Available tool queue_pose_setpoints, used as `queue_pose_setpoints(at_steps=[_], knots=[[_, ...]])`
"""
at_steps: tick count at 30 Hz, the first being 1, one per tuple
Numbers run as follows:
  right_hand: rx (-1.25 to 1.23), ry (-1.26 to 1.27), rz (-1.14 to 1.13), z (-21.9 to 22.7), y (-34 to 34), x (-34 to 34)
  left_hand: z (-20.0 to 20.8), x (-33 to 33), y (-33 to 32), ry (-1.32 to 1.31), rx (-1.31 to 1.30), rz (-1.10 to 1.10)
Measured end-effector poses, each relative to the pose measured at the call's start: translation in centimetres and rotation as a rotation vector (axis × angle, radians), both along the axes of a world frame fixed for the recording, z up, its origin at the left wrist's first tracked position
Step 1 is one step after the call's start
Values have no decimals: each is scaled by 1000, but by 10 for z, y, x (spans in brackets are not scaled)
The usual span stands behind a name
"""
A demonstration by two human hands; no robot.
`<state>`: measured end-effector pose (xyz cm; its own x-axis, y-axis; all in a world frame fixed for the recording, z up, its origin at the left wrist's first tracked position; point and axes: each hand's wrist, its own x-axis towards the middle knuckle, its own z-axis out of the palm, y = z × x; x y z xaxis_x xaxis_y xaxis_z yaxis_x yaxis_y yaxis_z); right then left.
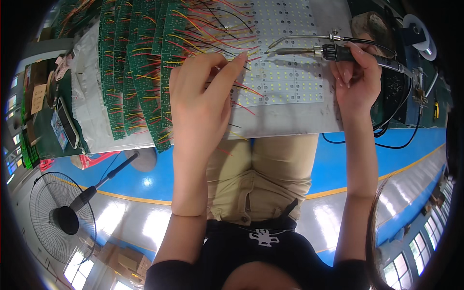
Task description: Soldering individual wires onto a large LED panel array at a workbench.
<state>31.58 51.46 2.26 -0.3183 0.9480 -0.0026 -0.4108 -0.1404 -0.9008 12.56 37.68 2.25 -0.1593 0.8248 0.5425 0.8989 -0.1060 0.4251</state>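
Where tan trousers [270, 166] go under the near edge of a pale bench [285, 124], the left hand [200, 92] bends over loose wires [249, 90], thumb tip beside them (I cannot tell whether it pinches one). Set apart at right, the right hand [358, 79] is wrapped round a soldering iron [333, 52], its tip pointing left over a white panel [290, 77] dotted with small squares. Left of that lie overlapping green boards [107, 77]; a white spool [421, 39] stands far right.

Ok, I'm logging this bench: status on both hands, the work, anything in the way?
Right hand holding soldering iron over white LED panel. Left hand at wires, grip unclear. Wires overlie panel's left side.
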Motion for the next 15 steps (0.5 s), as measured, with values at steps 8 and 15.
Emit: queue_pose_setpoints(at_steps=[8,15], knots=[[6,-11,-7,1,-1,-1,5,3,1,17,-37,54],[7,-11,1,0,-1,0,10,-8,-10,114,-100,23]])
